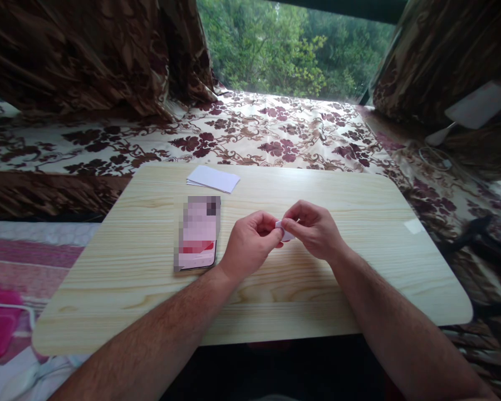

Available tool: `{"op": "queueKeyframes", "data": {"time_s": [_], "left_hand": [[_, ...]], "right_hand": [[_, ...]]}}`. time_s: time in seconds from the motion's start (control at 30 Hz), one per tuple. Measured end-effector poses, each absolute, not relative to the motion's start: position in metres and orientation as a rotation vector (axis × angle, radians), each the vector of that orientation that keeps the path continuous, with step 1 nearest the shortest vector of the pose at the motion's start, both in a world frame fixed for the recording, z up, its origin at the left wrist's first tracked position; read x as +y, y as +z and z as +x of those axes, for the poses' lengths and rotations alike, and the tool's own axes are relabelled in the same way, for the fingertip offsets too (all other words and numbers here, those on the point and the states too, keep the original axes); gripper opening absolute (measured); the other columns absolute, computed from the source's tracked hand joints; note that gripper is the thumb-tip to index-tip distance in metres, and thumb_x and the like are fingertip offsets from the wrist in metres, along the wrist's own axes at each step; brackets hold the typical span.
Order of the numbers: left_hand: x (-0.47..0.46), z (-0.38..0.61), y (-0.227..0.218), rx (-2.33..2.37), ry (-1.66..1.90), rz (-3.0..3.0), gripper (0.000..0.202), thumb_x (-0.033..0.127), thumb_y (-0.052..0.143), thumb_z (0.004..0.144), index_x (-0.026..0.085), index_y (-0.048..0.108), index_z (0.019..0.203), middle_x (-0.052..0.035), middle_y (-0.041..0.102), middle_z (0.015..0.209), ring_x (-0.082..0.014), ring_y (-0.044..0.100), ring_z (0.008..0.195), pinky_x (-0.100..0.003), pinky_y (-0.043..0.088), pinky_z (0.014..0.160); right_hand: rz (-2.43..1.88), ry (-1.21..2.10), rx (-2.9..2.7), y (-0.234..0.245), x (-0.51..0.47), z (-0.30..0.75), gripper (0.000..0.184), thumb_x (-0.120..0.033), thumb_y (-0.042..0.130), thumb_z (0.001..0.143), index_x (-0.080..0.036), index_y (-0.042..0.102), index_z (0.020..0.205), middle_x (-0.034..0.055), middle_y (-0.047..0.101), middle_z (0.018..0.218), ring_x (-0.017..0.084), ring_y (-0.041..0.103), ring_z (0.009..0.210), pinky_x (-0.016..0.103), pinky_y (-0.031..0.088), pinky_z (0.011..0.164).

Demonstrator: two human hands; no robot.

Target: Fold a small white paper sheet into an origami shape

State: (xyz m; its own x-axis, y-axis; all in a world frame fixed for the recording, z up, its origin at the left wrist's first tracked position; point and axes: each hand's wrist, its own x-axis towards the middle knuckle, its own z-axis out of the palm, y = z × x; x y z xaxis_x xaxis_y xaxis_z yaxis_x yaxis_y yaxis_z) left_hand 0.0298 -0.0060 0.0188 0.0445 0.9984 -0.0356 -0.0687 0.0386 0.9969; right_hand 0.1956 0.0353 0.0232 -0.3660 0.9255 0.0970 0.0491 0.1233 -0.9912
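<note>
And here we are over the pale wood-grain counter with rounded corners (pixel 133 234), both hands meeting near its middle: the left hand (pixel 254 240) pinches a small white piece of what looks like paper (pixel 287 234) between thumb and fingers, and the right hand (pixel 314 227) grips that same piece from the other side! Fingers cover much of it, so its full shape is hard to read. Left of the hands lies a flat rectangular phone with a lit pinkish screen (pixel 198 259), and beyond that, a small stack of white rectangular paper sheets (pixel 214 179) rests near the far edge.
</note>
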Motion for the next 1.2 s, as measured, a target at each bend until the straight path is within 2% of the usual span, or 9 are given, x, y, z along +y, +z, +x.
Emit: {"op": "queueKeyframes", "data": {"time_s": [0.47, 0.8, 0.97, 1.1, 1.2], "left_hand": [[-0.006, 0.03, 0.015, 1.177, 1.203, 1.202, 0.021, 0.033, 0.074, 0.079, 0.015, 0.064, 0.082, -0.0019, 0.069, 0.074, -0.0163, 0.07, 0.067, -0.031, 0.063, 0.065], [-0.007, 0.03, 0.022, 1.202, 1.2, 1.201, 0.022, 0.036, 0.068, 0.084, 0.014, 0.067, 0.081, -0.0026, 0.071, 0.071, -0.0157, 0.069, 0.065, -0.029, 0.061, 0.063], [-0.007, 0.031, 0.025, 1.266, 1.199, 1.224, 0.022, 0.036, 0.066, 0.084, 0.014, 0.066, 0.079, -0.0023, 0.07, 0.069, -0.0154, 0.069, 0.064, -0.024, 0.057, 0.058], [-0.007, 0.031, 0.026, 1.298, 1.206, 1.229, 0.023, 0.035, 0.066, 0.085, 0.014, 0.065, 0.076, -0.0014, 0.069, 0.066, -0.0144, 0.068, 0.062, -0.022, 0.054, 0.055], [-0.006, 0.03, 0.026, 1.325, 1.237, 1.224, 0.022, 0.034, 0.066, 0.084, 0.015, 0.065, 0.074, -0.0005, 0.067, 0.063, -0.0133, 0.065, 0.058, -0.022, 0.052, 0.054]], "right_hand": [[-1.003, 1.31, -1.591, 0.023, 0.034, 0.194, 0.025, -0.04, 0.078, 0.078, -0.018, 0.065, 0.079, 0.0006, 0.063, 0.07, 0.014, 0.059, 0.061, 0.027, 0.047, 0.054], [-1.043, 1.191, -1.659, 0.026, 0.032, 0.191, 0.019, -0.033, 0.072, 0.082, -0.018, 0.062, 0.076, -0.0009, 0.059, 0.066, 0.012, 0.054, 0.058, 0.024, 0.041, 0.049], [-1.065, 1.119, -1.69, 0.026, 0.031, 0.19, 0.017, -0.03, 0.071, 0.082, -0.018, 0.062, 0.075, -0.0021, 0.057, 0.064, 0.01, 0.05, 0.055, 0.023, 0.037, 0.046], [-1.055, 1.135, -1.671, 0.024, 0.03, 0.188, 0.019, -0.032, 0.071, 0.082, -0.018, 0.061, 0.074, -0.002, 0.057, 0.063, 0.01, 0.05, 0.055, 0.023, 0.038, 0.047], [-1.003, 1.227, -1.569, 0.024, 0.03, 0.186, 0.023, -0.036, 0.077, 0.078, -0.019, 0.061, 0.08, -0.0012, 0.061, 0.069, 0.011, 0.054, 0.059, 0.024, 0.043, 0.051]]}}
